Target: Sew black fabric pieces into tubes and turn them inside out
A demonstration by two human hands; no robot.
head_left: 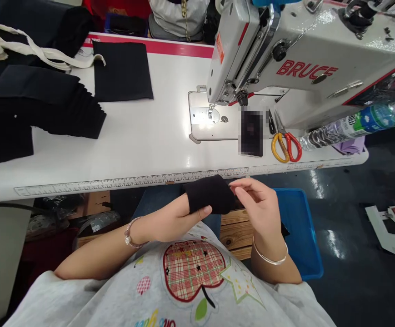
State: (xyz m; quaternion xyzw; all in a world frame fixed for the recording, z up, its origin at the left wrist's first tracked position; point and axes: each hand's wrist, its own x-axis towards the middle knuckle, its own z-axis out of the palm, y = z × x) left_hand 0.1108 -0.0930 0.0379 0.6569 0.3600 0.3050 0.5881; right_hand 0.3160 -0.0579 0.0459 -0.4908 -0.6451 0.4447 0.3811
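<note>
A small folded piece of black fabric [209, 195] is held above my lap, just off the table's front edge. My left hand [175, 220] grips it, thumb on top and the other fingers hidden inside or behind the cloth. At its right end my right hand [260, 200] pinches the edge between thumb and forefinger. A sewing machine [306, 50] stands beyond, its needle and presser foot over the metal plate [217, 129]. A flat square of black fabric [124, 72] lies on the white table [132, 145], beside a fanned stack of black fabric pieces [50, 100].
Scissors [286, 145] with red and yellow handles lie right of a blurred dark phone-like object [251, 131]. A plastic bottle [354, 122] rests at the right. A ruler strip [132, 180] runs along the front edge. A blue bin [299, 236] stands on the floor; white straps [40, 50] lie far left.
</note>
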